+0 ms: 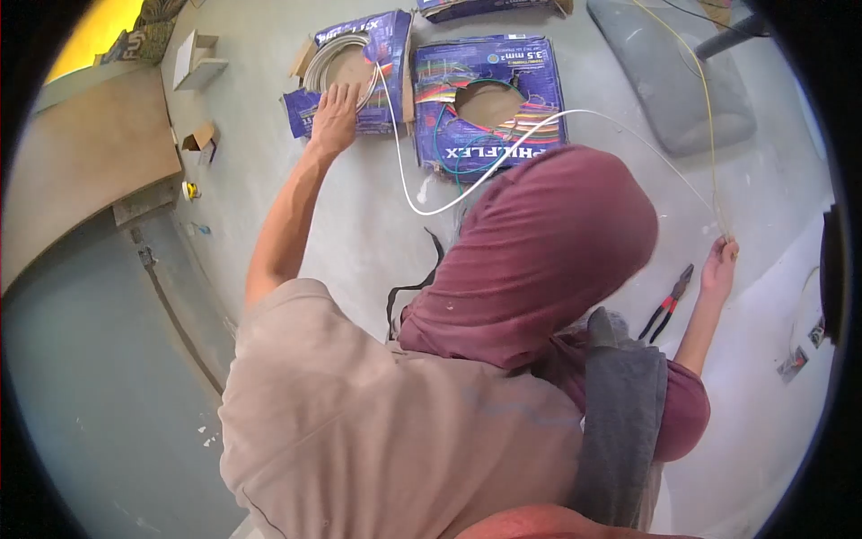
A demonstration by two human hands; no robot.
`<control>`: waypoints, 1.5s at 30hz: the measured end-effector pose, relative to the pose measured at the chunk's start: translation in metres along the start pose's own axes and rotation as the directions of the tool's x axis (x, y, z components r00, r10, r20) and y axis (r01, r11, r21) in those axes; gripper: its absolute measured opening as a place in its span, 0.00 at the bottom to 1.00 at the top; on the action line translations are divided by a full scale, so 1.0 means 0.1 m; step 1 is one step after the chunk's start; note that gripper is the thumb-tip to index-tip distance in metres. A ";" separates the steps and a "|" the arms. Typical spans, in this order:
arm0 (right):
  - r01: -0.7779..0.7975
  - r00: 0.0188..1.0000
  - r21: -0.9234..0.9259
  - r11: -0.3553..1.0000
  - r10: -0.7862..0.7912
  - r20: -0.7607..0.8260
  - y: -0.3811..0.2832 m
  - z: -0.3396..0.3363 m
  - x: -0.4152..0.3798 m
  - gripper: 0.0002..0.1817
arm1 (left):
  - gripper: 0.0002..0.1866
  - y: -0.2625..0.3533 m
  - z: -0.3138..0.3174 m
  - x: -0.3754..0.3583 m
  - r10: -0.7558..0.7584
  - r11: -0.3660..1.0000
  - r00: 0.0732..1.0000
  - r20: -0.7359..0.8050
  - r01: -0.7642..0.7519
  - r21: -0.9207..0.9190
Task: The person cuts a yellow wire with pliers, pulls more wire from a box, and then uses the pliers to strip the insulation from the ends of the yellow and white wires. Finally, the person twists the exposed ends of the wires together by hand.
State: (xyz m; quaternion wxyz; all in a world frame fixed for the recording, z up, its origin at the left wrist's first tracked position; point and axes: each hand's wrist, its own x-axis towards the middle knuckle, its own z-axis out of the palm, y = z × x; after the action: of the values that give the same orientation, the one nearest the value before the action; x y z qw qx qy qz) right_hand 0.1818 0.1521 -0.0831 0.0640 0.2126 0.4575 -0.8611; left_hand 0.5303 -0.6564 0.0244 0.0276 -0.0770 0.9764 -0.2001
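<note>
My left hand [335, 110] lies with fingers stretched out over the near edge of a white wire coil [352, 61] in a torn blue cardboard box [392, 36]. From the coil a white wire [401, 171] loops across the floor and runs right towards my right hand [718, 265]. That hand is pinched on the white wire and a yellow wire [712, 135], which comes down from the top edge. Pliers [668, 304] with red and black handles lie on the floor just left of my right forearm. Between my arms are my maroon-clothed knee [557, 251] and a grey cloth [624, 422].
A second blue box [530, 67] holds a green wire [438, 144]. Another blue box [485, 7] sits at the top edge. A dark grey flat panel [673, 72] and black pole [732, 38] are upper right. A wooden panel [90, 171] stands left, near a small yellow roll [190, 190].
</note>
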 end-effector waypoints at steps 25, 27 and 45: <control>0.036 0.996 -0.004 0.999 -0.036 0.076 0.06 0.36 -0.34 0.10 | 0.10 2.22 -0.75 -0.35 -0.228 0.779 0.968 -0.104 0.118 -0.615; 0.046 0.999 0.005 0.999 -0.046 0.020 0.09 0.41 -0.38 0.10 | 0.05 2.15 -0.86 -0.28 -0.195 0.824 0.960 -0.199 0.050 -0.564; 0.083 0.996 0.123 0.989 -0.077 -0.054 0.21 0.41 -0.41 0.15 | 0.12 1.25 -2.74 2.09 0.323 0.543 0.849 0.418 0.196 -0.817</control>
State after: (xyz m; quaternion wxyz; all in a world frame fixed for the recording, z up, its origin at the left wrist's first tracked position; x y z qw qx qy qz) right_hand 0.2128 0.1027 -0.0614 0.0048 0.2188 0.4120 -0.8845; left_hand 0.2837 -0.4712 0.2217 0.2596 -0.0948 0.9061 0.3202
